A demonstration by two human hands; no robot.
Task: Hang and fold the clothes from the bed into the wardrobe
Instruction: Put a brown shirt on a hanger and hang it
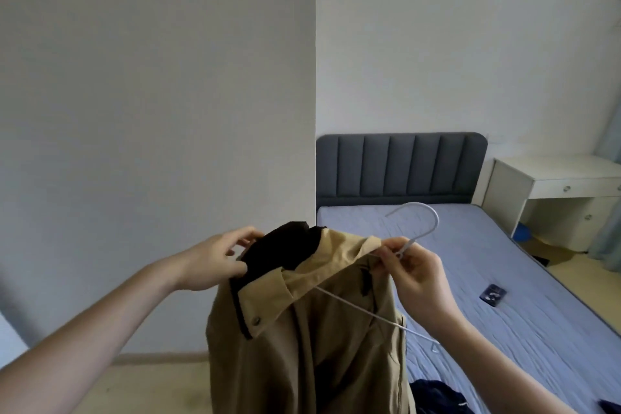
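Observation:
A tan jacket (302, 329) with a black lining hangs in the air in front of me, its collar up. My left hand (215, 259) grips the black part of the collar on the left. My right hand (413, 265) pinches the neck of a white hanger (426, 222) together with the jacket's right collar edge. One arm of the hanger slants down across the jacket's front and sticks out at the right. The bed (487, 279) with a pale blue sheet lies behind and to the right. The wardrobe is out of sight.
Dark blue clothes (437, 393) lie on the bed's near end, and a small dark packet (493, 294) lies further up. A grey headboard (400, 168) stands at the wall. A white desk (554, 191) stands right of the bed. A pale wall (151, 111) fills the left.

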